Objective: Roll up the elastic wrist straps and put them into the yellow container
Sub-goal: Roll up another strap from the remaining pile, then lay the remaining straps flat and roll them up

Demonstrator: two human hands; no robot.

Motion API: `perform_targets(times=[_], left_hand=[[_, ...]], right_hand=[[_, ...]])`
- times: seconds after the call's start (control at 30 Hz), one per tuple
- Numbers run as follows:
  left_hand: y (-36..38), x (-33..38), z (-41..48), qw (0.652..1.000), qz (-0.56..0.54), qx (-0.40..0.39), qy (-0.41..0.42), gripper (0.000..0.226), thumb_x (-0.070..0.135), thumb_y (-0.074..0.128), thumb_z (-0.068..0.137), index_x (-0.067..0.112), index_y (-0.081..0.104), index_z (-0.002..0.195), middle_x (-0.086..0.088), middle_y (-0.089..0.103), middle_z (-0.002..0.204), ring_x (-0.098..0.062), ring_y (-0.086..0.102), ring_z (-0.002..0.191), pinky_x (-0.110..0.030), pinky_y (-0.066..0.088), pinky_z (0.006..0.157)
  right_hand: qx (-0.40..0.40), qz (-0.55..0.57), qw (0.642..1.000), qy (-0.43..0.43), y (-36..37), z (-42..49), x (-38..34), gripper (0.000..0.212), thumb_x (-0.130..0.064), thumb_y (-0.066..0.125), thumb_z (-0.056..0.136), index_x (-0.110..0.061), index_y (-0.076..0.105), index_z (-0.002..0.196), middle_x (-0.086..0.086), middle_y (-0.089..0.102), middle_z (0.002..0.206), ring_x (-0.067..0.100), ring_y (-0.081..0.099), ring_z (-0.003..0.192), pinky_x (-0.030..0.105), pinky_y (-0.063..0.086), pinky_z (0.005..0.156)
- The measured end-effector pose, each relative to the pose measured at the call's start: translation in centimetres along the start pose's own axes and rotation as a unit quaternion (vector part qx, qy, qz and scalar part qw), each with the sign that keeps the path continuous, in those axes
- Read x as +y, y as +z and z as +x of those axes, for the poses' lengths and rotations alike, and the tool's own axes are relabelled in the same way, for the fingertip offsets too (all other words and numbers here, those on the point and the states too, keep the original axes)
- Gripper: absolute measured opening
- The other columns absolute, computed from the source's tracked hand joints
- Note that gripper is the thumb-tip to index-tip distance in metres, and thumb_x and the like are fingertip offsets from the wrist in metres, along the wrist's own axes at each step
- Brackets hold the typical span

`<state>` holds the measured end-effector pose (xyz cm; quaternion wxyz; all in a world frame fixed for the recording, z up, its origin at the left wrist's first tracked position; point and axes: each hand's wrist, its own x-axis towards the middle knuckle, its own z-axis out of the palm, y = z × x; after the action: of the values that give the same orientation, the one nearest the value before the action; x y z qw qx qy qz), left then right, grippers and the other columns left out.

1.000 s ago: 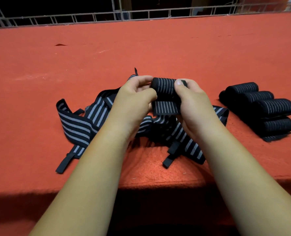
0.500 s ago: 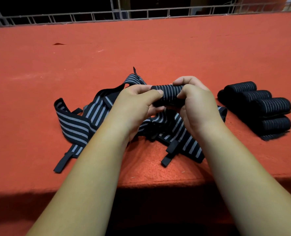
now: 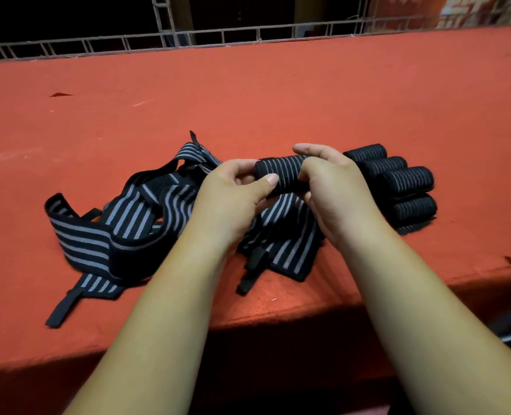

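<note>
From the head view, the left hand [image 3: 233, 190] and right hand [image 3: 332, 184] each gripped an end of a rolled strap [image 3: 281, 172] above the loose straps [image 3: 134, 217] on the red counter [image 3: 278, 94], with finished rolls [image 3: 404, 181] just beside the right hand.
</note>
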<state>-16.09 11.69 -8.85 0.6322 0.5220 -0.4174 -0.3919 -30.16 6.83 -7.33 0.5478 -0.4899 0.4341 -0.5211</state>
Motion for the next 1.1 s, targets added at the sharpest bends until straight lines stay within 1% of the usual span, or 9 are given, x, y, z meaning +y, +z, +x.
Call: perform_targets(times=[0.07,0.17,0.27,0.33,0.47,0.63,0.87,1.0,1.1], left_hand=[[1.3,-0.2,-0.1,1.000,0.006,-0.006,0.004,0.026,0.007,0.082,0.094,0.009,0.075,0.120,-0.011,0.082,0.108,-0.024,0.081,0.103,-0.049,0.064,0.099],[3.7,-0.3,-0.4,1.000,0.003,-0.019,0.005,0.027,0.012,0.085,0.092,0.012,0.076,0.117,-0.005,0.083,0.107,-0.022,0.081,0.104,-0.048,0.063,0.100],[6.4,-0.5,0.0,0.999,0.022,-0.025,0.015,0.033,0.021,0.089,0.086,0.013,0.076,0.115,-0.005,0.083,0.108,-0.023,0.081,0.105,-0.050,0.063,0.100],[8.5,-0.5,0.3,0.999,0.007,-0.035,0.013,0.030,0.015,0.089,0.088,0.009,0.076,0.115,-0.010,0.082,0.107,-0.027,0.081,0.103,-0.050,0.064,0.098],[12.7,-0.4,1.6,0.998,0.012,-0.059,0.005,0.025,0.011,0.087,0.091,0.008,0.076,0.113,-0.009,0.082,0.104,-0.025,0.082,0.098,-0.046,0.065,0.097],[16.6,-0.3,3.4,0.997,0.037,-0.072,0.013,0.034,0.008,0.085,0.092,0.009,0.071,0.123,-0.005,0.080,0.103,-0.022,0.081,0.097,-0.040,0.066,0.093],[19.5,-2.6,5.3,0.995,0.066,-0.075,0.016,0.023,0.008,0.083,0.094,0.018,0.072,0.111,-0.003,0.076,0.103,-0.015,0.077,0.088,-0.030,0.066,0.077],[19.8,-4.2,6.2,0.993,0.095,-0.062,0.014,0.026,0.016,0.083,0.095,0.014,0.075,0.119,-0.004,0.080,0.107,-0.018,0.078,0.085,-0.028,0.061,0.067],[19.6,-4.9,6.3,0.989,0.135,-0.051,0.023,0.030,0.029,0.084,0.092,0.022,0.077,0.120,0.007,0.082,0.108,-0.015,0.078,0.093,-0.039,0.065,0.081]], right_hand=[[0.005,-0.032,0.999,-0.017,-1.7,-0.1,-0.3,0.044,-0.025,0.058,0.076,-0.029,0.080,0.113,-0.011,0.073,0.083,0.008,0.065,0.072,0.034,0.052,0.071],[0.008,-0.085,0.995,-0.049,-4.4,0.4,-0.5,0.045,-0.027,0.060,0.088,-0.030,0.076,0.130,-0.021,0.065,0.074,-0.002,0.055,0.056,0.024,0.041,0.063],[0.043,-0.120,0.989,-0.071,-7.1,1.4,-0.8,0.055,-0.042,0.064,0.083,-0.030,0.069,0.137,-0.016,0.071,0.112,0.003,0.070,0.091,0.035,0.059,0.087],[0.071,-0.134,0.985,-0.087,-8.9,1.8,-1.4,0.049,-0.046,0.068,0.086,-0.030,0.069,0.132,-0.011,0.074,0.122,0.011,0.072,0.112,0.045,0.058,0.105],[0.118,-0.170,0.969,-0.134,-12.3,3.0,-2.2,0.027,-0.031,0.068,0.103,-0.025,0.074,0.129,-0.012,0.077,0.115,0.006,0.073,0.108,0.034,0.058,0.101],[0.189,-0.199,0.949,-0.159,-14.8,4.9,-1.6,0.028,-0.029,0.067,0.104,-0.024,0.075,0.131,-0.017,0.075,0.110,0.004,0.069,0.102,0.010,0.048,0.085],[0.250,-0.249,0.922,-0.160,-16.3,6.9,-0.2,0.035,-0.027,0.067,0.103,-0.019,0.071,0.137,-0.003,0.075,0.130,0.015,0.068,0.119,0.031,0.051,0.106],[0.232,-0.265,0.927,-0.131,-16.4,7.7,0.7,0.038,-0.024,0.063,0.106,-0.016,0.067,0.143,0.001,0.072,0.139,0.019,0.065,0.129,0.036,0.048,0.113],[0.219,-0.294,0.923,-0.116,-16.2,8.0,1.0,0.043,-0.022,0.060,0.108,-0.016,0.062,0.150,0.003,0.066,0.149,0.021,0.059,0.138,0.032,0.043,0.117]])
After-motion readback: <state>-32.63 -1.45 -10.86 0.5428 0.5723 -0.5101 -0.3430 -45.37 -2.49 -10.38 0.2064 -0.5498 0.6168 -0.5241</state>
